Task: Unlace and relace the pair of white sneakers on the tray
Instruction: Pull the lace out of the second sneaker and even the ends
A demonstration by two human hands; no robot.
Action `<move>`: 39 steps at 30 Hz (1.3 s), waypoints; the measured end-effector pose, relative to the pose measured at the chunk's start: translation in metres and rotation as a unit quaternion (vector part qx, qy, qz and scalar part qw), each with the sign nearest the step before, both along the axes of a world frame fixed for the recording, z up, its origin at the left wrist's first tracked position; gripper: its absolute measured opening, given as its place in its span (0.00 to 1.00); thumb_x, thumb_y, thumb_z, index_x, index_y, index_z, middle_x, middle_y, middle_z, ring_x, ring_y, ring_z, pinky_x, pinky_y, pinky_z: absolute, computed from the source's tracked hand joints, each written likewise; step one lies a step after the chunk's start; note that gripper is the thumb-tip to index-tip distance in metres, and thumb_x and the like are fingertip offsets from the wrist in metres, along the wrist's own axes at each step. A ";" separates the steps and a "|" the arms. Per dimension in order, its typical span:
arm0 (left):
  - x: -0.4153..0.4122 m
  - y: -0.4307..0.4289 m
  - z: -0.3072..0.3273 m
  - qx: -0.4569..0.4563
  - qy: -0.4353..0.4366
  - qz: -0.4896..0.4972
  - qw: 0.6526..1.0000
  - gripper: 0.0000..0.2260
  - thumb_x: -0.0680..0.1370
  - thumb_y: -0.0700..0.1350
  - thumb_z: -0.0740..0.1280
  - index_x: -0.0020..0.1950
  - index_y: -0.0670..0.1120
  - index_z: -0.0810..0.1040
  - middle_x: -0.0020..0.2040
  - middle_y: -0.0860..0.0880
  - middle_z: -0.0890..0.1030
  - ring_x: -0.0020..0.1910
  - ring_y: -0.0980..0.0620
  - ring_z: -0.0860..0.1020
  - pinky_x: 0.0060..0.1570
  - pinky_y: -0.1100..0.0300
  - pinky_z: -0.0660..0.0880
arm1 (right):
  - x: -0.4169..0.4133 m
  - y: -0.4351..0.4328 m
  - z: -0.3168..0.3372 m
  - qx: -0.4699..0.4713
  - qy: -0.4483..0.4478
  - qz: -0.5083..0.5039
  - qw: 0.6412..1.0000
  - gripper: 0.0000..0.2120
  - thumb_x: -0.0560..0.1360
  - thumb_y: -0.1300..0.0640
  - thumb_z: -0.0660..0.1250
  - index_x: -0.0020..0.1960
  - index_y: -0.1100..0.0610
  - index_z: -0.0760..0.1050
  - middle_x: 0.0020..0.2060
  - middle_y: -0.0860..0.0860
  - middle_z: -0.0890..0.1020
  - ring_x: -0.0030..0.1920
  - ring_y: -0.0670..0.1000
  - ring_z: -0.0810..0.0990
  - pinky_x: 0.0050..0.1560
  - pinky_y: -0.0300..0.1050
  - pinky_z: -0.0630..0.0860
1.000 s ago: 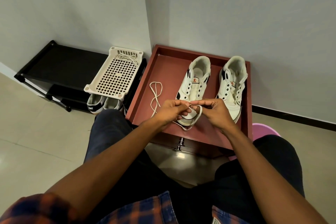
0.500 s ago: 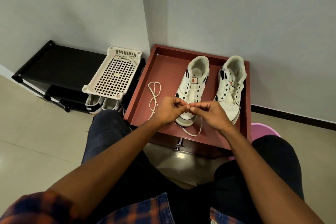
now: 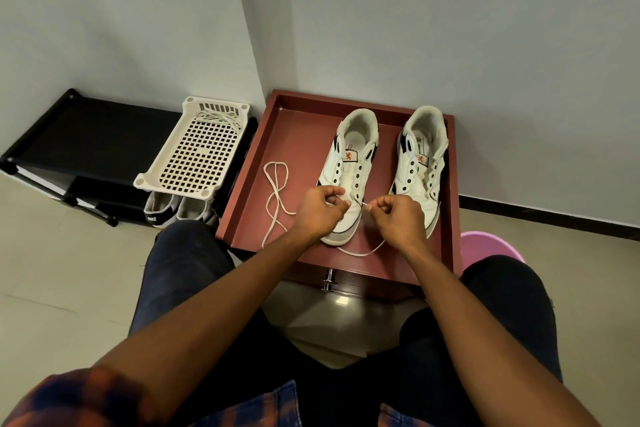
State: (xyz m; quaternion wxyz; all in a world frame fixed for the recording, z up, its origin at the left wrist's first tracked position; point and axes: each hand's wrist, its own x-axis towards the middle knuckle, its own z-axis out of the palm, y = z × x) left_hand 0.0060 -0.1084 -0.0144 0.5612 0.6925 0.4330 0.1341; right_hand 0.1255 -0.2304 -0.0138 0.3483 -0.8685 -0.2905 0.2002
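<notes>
Left hand (image 3: pixel 320 211) and right hand (image 3: pixel 398 220) — each pinching the white lace (image 3: pixel 360 254) in curled fingers.
Position: over the toe of the left sneaker (image 3: pixel 351 166); lace slack loops on the red tray (image 3: pixel 242 184) before that toe. Right sneaker (image 3: pixel 420 163) alongside — eyelets bare. Second lace (image 3: pixel 275 191) loose at tray's left.

My left hand (image 3: pixel 320 210) and my right hand (image 3: pixel 398 218) over toe of left sneaker (image 3: pixel 349 163), each pinching lace (image 3: pixel 360 253). Slack loops toward 6 o'clock onto red tray (image 3: pixel 242 191). Right sneaker (image 3: pixel 420 163) at 3 o'clock of left one, both heels toward 12. Second lace (image 3: pixel 275 191) loose on tray, 9 o'clock of my left hand. White basket (image 3: pixel 194 156) beyond tray, toward 10.
</notes>
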 end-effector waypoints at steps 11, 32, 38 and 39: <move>0.020 0.000 -0.010 0.098 0.049 0.003 0.994 0.07 0.72 0.43 0.75 0.49 0.50 0.81 0.34 0.54 0.80 0.31 0.58 0.77 0.43 0.59 0.78 | 0.009 0.013 -0.008 -0.049 -0.133 0.054 0.989 0.07 0.80 0.51 0.67 0.50 0.49 0.85 0.42 0.52 0.86 0.45 0.58 0.83 0.42 0.48 0.77; 0.026 -0.012 -0.023 0.099 0.031 0.044 0.994 0.06 0.70 0.47 0.73 0.46 0.55 0.82 0.41 0.54 0.82 0.35 0.57 0.78 0.44 0.58 0.78 | 0.006 0.016 -0.009 0.001 -0.135 0.078 0.988 0.06 0.77 0.51 0.69 0.47 0.50 0.85 0.39 0.48 0.86 0.41 0.54 0.83 0.38 0.46 0.74; 0.017 -0.003 -0.018 0.051 -0.021 0.013 0.998 0.14 0.77 0.33 0.63 0.51 0.48 0.84 0.51 0.48 0.81 0.42 0.47 0.83 0.41 0.63 0.78 | 0.012 0.019 -0.017 0.069 0.062 0.030 0.995 0.04 0.75 0.52 0.74 0.42 0.50 0.86 0.30 0.44 0.84 0.33 0.47 0.84 0.42 0.52 0.82; 0.017 0.000 -0.016 0.038 -0.024 0.001 0.999 0.14 0.78 0.33 0.62 0.52 0.47 0.84 0.50 0.47 0.80 0.39 0.49 0.83 0.37 0.65 0.77 | 0.012 0.020 -0.017 0.072 0.073 0.029 0.994 0.04 0.75 0.52 0.74 0.41 0.50 0.85 0.29 0.44 0.84 0.32 0.47 0.83 0.42 0.52 0.82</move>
